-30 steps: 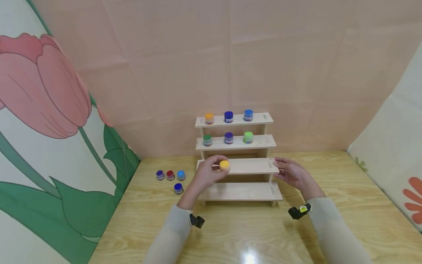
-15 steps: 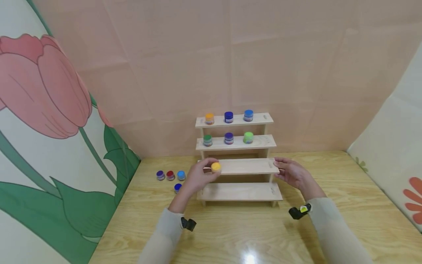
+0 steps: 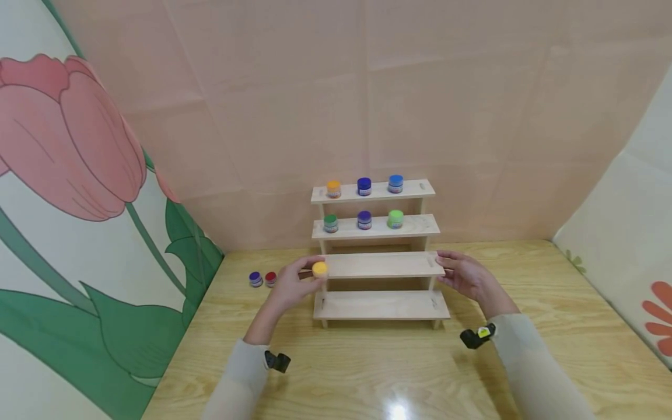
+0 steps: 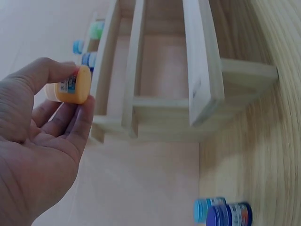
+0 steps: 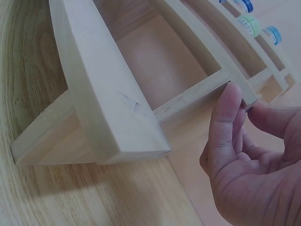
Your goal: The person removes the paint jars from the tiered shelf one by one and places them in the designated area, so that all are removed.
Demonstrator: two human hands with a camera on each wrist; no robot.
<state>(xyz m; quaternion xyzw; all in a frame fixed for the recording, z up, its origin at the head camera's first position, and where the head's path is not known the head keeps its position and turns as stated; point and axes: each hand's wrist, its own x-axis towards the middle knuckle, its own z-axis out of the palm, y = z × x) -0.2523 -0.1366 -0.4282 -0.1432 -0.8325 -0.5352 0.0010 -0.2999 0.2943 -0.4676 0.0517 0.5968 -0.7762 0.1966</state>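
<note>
In the head view my left hand (image 3: pixel 295 284) pinches a small paint jar (image 3: pixel 319 269) with a yellow-orange lid, at the left end of the third shelf down. The left wrist view shows the jar (image 4: pixel 74 85) tipped on its side between thumb and fingers. A stepped wooden rack (image 3: pixel 382 304) with four shelves stands on the table. My right hand (image 3: pixel 469 279) grips the right end of that same third shelf; thumb and fingertips lie around its corner (image 5: pixel 248 100) in the right wrist view.
Orange, dark blue and light blue jars (image 3: pixel 396 184) stand on the top shelf. Green, purple and lime jars (image 3: pixel 395 219) are on the second. Purple and red jars (image 3: pixel 270 279) sit on the table at left; light blue and dark blue jars (image 4: pixel 235 214) show in the left wrist view.
My left hand has moved left along the third shelf with the yellow-orange jar, now covering two table jars in the head view. My right hand stays at the shelf's right end.
</note>
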